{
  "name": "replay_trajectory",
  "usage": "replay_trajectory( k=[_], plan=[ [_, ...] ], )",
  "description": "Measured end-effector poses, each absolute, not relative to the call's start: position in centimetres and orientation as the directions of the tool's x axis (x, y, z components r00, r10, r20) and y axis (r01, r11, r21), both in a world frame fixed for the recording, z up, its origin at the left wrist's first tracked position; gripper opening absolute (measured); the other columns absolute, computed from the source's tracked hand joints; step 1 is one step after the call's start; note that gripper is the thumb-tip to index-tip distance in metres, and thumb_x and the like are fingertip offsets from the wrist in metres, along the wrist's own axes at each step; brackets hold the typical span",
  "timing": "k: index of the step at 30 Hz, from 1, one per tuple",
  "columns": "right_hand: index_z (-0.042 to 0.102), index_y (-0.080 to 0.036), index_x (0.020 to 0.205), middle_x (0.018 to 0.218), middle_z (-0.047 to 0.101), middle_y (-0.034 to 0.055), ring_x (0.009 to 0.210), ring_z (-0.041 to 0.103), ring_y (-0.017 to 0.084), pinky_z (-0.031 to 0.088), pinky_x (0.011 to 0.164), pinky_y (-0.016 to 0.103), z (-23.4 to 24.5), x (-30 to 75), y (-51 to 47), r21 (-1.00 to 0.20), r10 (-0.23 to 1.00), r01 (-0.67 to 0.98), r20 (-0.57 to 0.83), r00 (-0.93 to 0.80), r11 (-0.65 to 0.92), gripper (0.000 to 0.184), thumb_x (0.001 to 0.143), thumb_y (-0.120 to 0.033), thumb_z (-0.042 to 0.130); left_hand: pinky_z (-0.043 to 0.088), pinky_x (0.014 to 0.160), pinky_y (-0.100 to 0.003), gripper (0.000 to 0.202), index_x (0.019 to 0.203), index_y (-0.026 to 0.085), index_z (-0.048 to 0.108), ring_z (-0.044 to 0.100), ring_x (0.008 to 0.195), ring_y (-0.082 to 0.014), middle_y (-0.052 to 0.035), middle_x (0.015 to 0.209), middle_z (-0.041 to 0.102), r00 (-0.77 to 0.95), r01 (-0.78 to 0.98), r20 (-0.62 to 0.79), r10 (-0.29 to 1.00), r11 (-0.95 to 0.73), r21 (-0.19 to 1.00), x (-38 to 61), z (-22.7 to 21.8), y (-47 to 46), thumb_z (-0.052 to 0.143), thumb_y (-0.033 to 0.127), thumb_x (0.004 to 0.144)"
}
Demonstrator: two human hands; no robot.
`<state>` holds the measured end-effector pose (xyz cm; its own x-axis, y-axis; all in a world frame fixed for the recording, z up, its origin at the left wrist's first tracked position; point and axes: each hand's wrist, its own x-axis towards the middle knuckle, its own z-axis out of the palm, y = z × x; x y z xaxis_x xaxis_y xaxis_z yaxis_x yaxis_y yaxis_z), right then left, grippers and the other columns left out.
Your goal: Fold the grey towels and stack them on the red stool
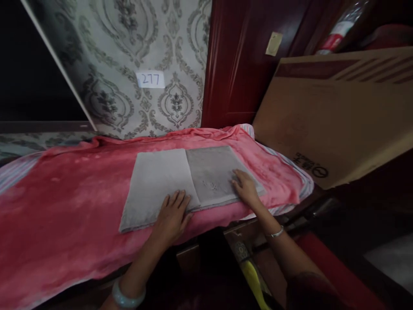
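Observation:
A grey cloth (161,181) lies flat and partly folded on a pink plush blanket (80,206). Its left half is paler, its right half darker with a small mark on it, and a seam or fold line runs between them. My left hand (172,215) rests on the near edge of the pale half, fingers stretched out and holding nothing. On the cloth's right side lies my right hand (247,188), its fingers apart and slightly bent, palm down near the right edge. The undersides of both hands are hidden.
A large cardboard box (335,116) leans at the right, with a plastic bottle (338,32) behind it. A dark screen (38,77) stands at the back left. Below the blanket's front edge are an open drawer (235,237) and a yellow-green object (253,282).

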<state>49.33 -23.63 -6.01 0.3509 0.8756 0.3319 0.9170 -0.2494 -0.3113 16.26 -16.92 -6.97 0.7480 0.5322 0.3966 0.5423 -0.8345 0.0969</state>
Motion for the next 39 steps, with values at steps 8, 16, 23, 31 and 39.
replay_trajectory(
  k=[8,16,23,31,39],
  plan=[
    [0.066,-0.01,0.132,0.124,0.07,0.0177,0.117,0.062,0.03,0.047,0.1,0.039,-6.3,55.1,-27.4,-0.226,0.725,0.768,0.253,0.641,-0.6,0.048,0.098,-0.032,0.039,0.036,0.114,-0.063,0.052,0.145,0.018,0.054,0.046,0.142,-0.0371,-0.0153,0.152,0.052,0.729,0.533,0.501,0.465,-0.846,0.01,18.7,-8.2,-16.8,0.049,0.04,0.098],
    [0.075,-0.014,0.116,0.116,0.073,0.0173,0.11,0.067,0.03,0.048,0.094,0.038,-6.8,56.8,-25.9,-0.44,0.696,0.687,0.174,0.697,-0.578,0.041,0.092,-0.035,0.049,0.037,0.114,-0.061,0.05,0.144,0.019,0.056,0.046,0.142,-0.0367,-0.0144,0.151,0.053,0.71,0.534,0.534,0.459,-0.845,0.017,18.5,-8.1,-16.9,0.049,0.039,0.098],
    [0.075,-0.019,0.083,0.081,0.074,0.0065,0.077,0.068,0.024,0.046,0.067,0.03,-7.1,58.5,-26.1,-0.691,0.637,0.543,0.155,0.756,-0.476,0.021,0.075,-0.036,0.066,0.036,0.115,-0.061,0.052,0.145,0.021,0.055,0.046,0.142,-0.0364,-0.0125,0.153,0.052,0.734,0.555,0.471,0.489,-0.832,-0.002,18.5,-7.9,-16.9,0.05,0.04,0.098],
    [0.067,-0.019,0.072,0.062,0.064,0.0005,0.057,0.054,0.017,0.043,0.054,0.029,-7.2,56.6,-26.5,-0.976,0.567,0.214,0.151,0.81,-0.046,0.043,0.057,-0.059,0.073,0.036,0.116,-0.058,0.051,0.145,0.023,0.056,0.046,0.142,-0.0349,-0.0105,0.153,0.053,0.738,0.564,0.45,0.503,-0.826,-0.002,18.3,-7.4,-17.0,0.053,0.037,0.096],
    [0.064,-0.023,0.074,0.064,0.067,0.0028,0.065,0.068,0.025,0.062,0.068,0.041,-8.0,53.3,-23.5,-0.95,0.578,-0.177,0.004,0.816,0.257,0.028,0.061,-0.048,0.069,0.037,0.116,-0.061,0.051,0.144,0.022,0.056,0.046,0.142,-0.0362,-0.0121,0.152,0.053,0.725,0.562,0.46,0.513,-0.826,0.035,18.5,-7.8,-17.0,0.054,0.037,0.095]
  ],
)
